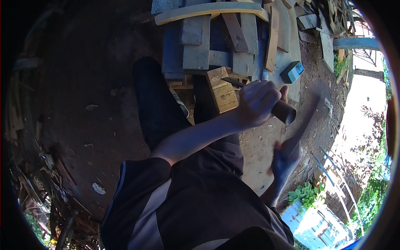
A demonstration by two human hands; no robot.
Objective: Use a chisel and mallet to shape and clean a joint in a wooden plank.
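Note:
My left hand (260, 102) is closed around a dark tool with a thick round end (285, 114). Its narrow dark bar points toward the wooden block (223, 93) between my legs; whether it touches the block I cannot tell. At the lower right, my right hand (285, 154) grips a long-handled tool (306, 118), apparently a hammer, raised beside the left hand and smeared by motion at its head.
A stack of boards (196, 50) lies in front of me, with a small teal-and-dark box (291, 72) at its right. Wood scraps (58, 166) lie on the dirt floor at the left. A plant (308, 193) stands at the lower right.

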